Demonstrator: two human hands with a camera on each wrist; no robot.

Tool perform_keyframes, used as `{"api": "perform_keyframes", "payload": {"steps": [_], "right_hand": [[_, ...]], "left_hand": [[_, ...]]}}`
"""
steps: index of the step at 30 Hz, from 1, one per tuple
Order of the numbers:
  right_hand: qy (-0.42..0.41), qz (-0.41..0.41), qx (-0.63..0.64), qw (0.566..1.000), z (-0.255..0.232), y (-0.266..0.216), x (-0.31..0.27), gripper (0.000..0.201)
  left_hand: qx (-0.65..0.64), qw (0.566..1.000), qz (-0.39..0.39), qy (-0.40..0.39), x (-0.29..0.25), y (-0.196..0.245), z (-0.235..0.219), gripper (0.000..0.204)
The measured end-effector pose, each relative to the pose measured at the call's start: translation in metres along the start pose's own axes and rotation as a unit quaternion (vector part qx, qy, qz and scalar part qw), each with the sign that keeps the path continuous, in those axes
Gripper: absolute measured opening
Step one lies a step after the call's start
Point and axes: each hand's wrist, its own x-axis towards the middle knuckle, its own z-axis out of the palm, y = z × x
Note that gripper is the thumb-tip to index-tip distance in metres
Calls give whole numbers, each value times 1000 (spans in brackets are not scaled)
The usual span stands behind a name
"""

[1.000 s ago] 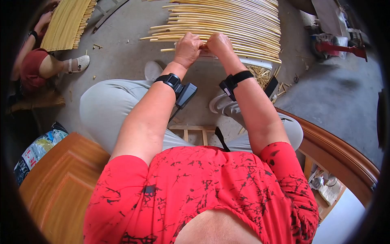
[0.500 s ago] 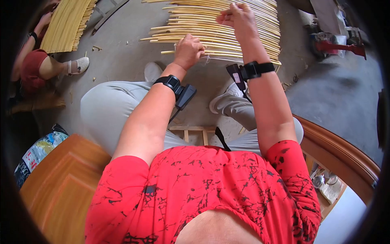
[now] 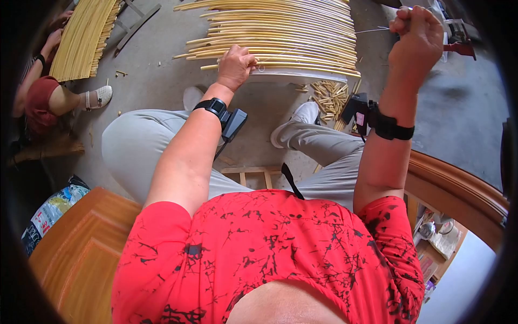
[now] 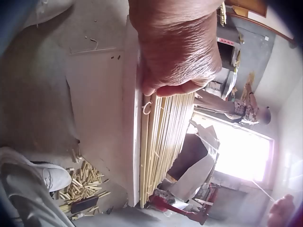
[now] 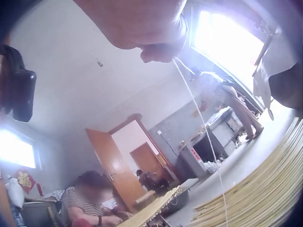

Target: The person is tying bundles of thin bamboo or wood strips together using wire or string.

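Observation:
Thin yellow sticks lie side by side as a mat [image 3: 291, 39] in front of me. My left hand [image 3: 236, 67] grips the near edge of the mat with curled fingers, close to the ends of the front sticks. Beside it a small white string loop [image 4: 147, 108] sits at the outermost stick. Raised to the far right, my right hand [image 3: 416, 46] is curled and pinches a white string [image 5: 202, 118]. The string runs from those fingers down toward the mat in the right wrist view. My left fingertips are partly hidden in the left wrist view.
Short stick offcuts [image 3: 330, 97] lie on the floor by my shoe [image 3: 306, 112]. A pale board edge [image 4: 131, 142] runs under the mat's front. At left another person [image 3: 48, 92] works at a second stick mat [image 3: 86, 38]. A red-handled tool [image 3: 459, 49] stands at right.
My right hand has left the mat's front edge beside my left hand, rising and swinging far right with the string drawn out. The left hand stays at the mat's edge.

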Motion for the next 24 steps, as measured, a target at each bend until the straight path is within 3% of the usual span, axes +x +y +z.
{"api": "perform_keyframes", "payload": {"steps": [2, 5, 8, 12, 16, 19, 22, 24], "right_hand": [[-21, -29, -32, 999, -5, 6, 1, 5], [-9, 18, -14, 1000, -6, -1, 1, 5], [-84, 16, 126, 988, 1, -21, 0, 8], [-30, -54, 123, 991, -5, -31, 33, 8], [17, -66, 149, 987, -23, -45, 54, 8], [-49, -125, 73, 988, -26, -42, 49, 10], [1, -78, 135, 988, -23, -54, 36, 10], [-13, -78, 122, 989, -37, -48, 42, 10]], "left_hand": [[7, 1000, 8, 2, 0, -1, 1, 15], [15, 1000, 13, -14, 0, -3, 2, 12], [1, 1000, 2, -8, -1, -3, 2, 11], [9, 1000, 0, -5, 1, 1, -1, 14], [23, 999, -11, -22, 1, 0, 1, 14], [24, 999, -3, -22, 1, 1, -1, 13], [25, 999, -5, -32, 0, 2, -3, 13], [20, 1000, -6, -17, 1, 3, -2, 13]]}}
